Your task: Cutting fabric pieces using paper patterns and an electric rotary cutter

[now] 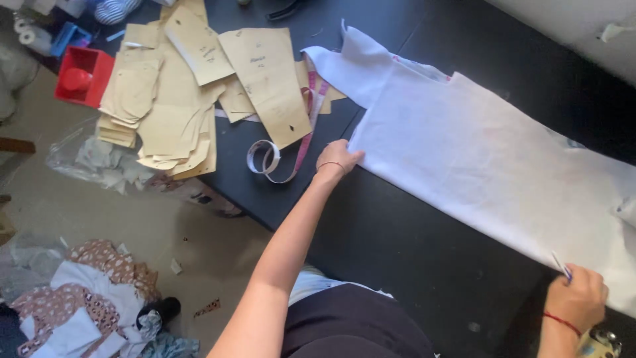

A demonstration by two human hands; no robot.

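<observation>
The left hand presses flat, fingers together, on the white fabric to hold it smooth on the worktop; the right hand pinches its edge.

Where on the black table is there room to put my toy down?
The bare black table between the white fabric and the near edge is free, between the left hand and right hand. The far strip beyond the fabric is bare too. The paper pattern pieces and tape measure crowd the left end.
</observation>
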